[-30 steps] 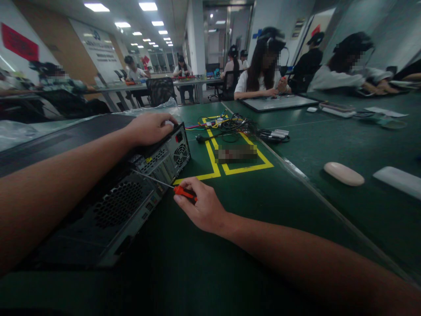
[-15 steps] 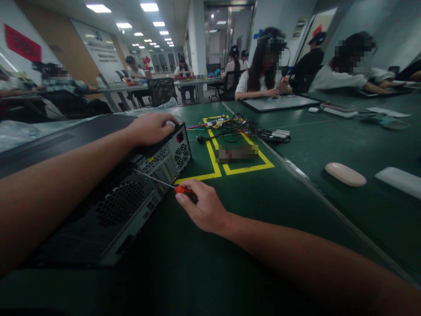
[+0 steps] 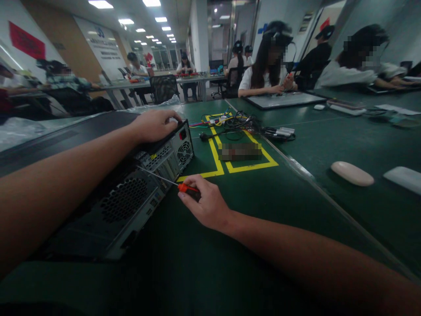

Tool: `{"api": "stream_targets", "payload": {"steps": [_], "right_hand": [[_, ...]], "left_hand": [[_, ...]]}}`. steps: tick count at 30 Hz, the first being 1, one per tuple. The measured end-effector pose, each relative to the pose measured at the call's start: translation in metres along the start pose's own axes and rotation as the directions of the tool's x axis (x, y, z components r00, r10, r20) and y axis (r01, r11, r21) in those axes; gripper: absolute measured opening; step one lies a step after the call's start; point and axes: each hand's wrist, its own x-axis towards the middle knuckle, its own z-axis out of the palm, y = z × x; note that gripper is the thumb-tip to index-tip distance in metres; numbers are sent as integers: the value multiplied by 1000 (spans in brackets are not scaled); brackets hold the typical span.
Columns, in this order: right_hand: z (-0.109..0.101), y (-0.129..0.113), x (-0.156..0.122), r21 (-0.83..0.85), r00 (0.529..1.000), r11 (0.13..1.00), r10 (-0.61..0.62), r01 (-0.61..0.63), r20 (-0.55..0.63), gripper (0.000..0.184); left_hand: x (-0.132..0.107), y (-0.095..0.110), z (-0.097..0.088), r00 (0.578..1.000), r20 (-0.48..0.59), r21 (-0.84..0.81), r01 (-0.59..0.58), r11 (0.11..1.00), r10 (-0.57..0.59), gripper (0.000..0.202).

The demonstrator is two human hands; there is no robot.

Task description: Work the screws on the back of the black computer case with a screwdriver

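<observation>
A dark computer case [image 3: 125, 202] lies on its side on the green table [image 3: 230, 263], its rear panel with a fan grille facing me. My left hand [image 3: 156, 125] rests on the case's top far corner, fingers curled over the edge. My right hand [image 3: 205, 202] pinches the red handle of a thin screwdriver [image 3: 171, 181]. Its metal shaft points left and slightly up, with the tip at the case's rear panel.
Yellow tape outlines [image 3: 243, 164] mark the table beyond the case, with a tangle of cables [image 3: 237, 123] behind them. A pale mouse [image 3: 351, 173] and a white keyboard edge [image 3: 403, 177] lie to the right. Several seated people work at the far tables.
The view has shifted slightly; both hands keep their places, and my right hand's fingers have turned a little on the screwdriver handle.
</observation>
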Motion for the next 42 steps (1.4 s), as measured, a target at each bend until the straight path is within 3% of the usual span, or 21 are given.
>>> {"api": "stream_targets", "payload": {"steps": [31,42], "right_hand": [[1,2,-2,-18,997,998,-57,57,-45,21],[1,2,-2,-53,998,997,-62,61,-17,24]], "left_hand": [[-2,3,0,999,-34,20,-22,1000,23,53],[-7,10,-4,1000,16,52,8,999,-9,56]]}}
